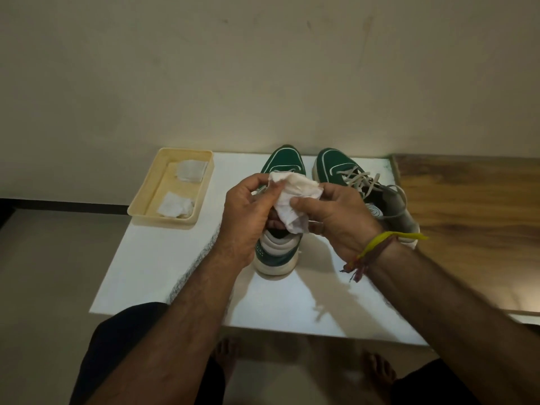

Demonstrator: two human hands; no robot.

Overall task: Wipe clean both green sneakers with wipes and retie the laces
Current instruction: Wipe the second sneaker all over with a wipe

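While both hands work above the left green sneaker [277,252] on the glossy white worktop [163,258], the left hand [248,217] and right hand [336,220] pinch a crumpled white wipe [292,200] in curled fingers. The right sneaker [344,171], suede-like with loose flat laces [359,178], stands just beside it. Two folded wipes [178,204] lie in a cream rectangular plastic tray [146,200].
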